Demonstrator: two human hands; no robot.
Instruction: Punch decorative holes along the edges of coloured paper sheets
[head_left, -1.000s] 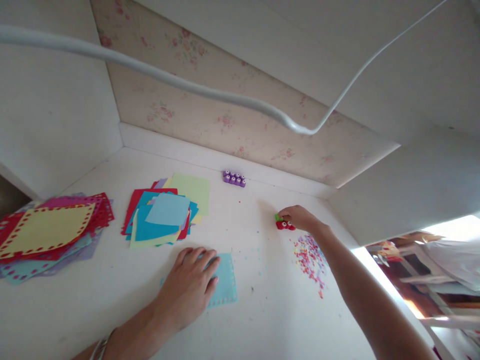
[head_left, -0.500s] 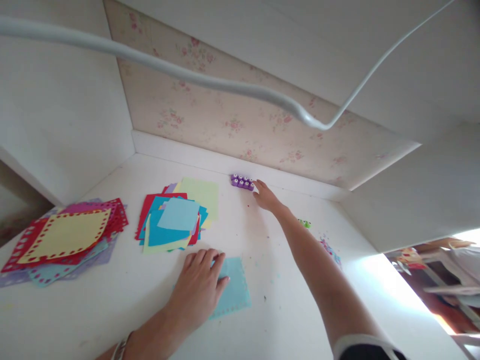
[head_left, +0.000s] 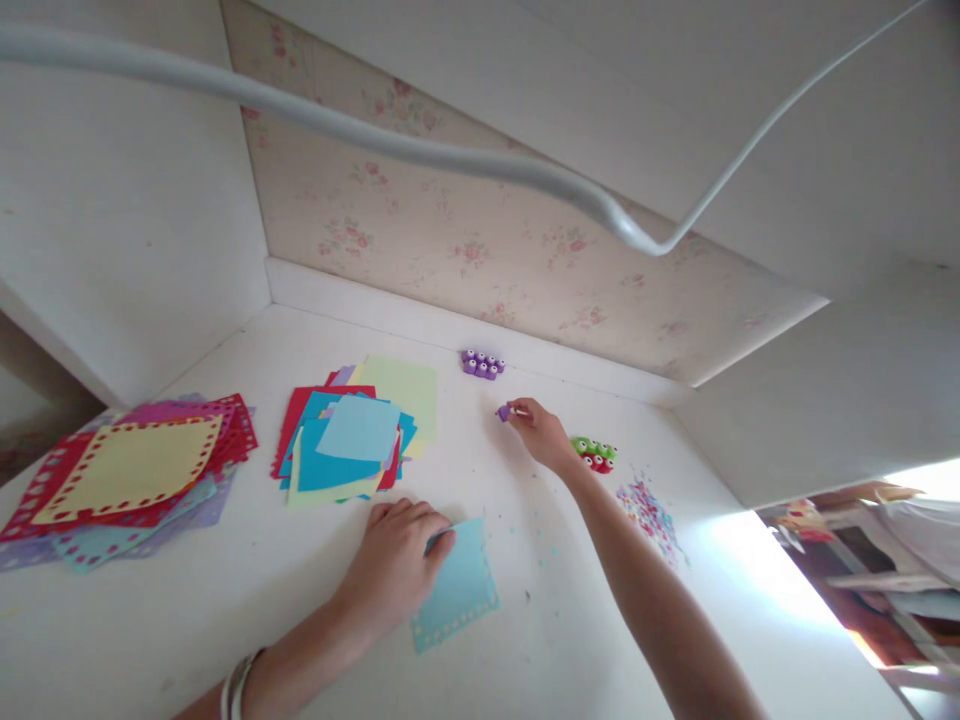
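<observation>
My left hand (head_left: 401, 555) pinches the upper left edge of a light blue sheet of paper (head_left: 459, 585), with small punched holes along its lower and right edges. Between the fingertips of my right hand (head_left: 541, 432) is a small purple craft punch (head_left: 505, 412), held over the white table. Behind it, by the back ledge, stands a cluster of purple craft punches (head_left: 483, 365). Beside my right forearm sit green punches (head_left: 596, 446) and red punches (head_left: 600, 464), partly covered by the arm.
A stack of plain coloured paper (head_left: 356, 430) lies left of centre. Farther left is a pile of sheets with punched borders (head_left: 139, 470). Tiny paper scraps (head_left: 649, 515) are heaped to the right. A white cable (head_left: 450, 165) crosses overhead.
My right hand has taken one purple punch from the cluster and drawn it back toward me. My left fingers now pinch the blue paper, which has turned and lifted slightly at its edge.
</observation>
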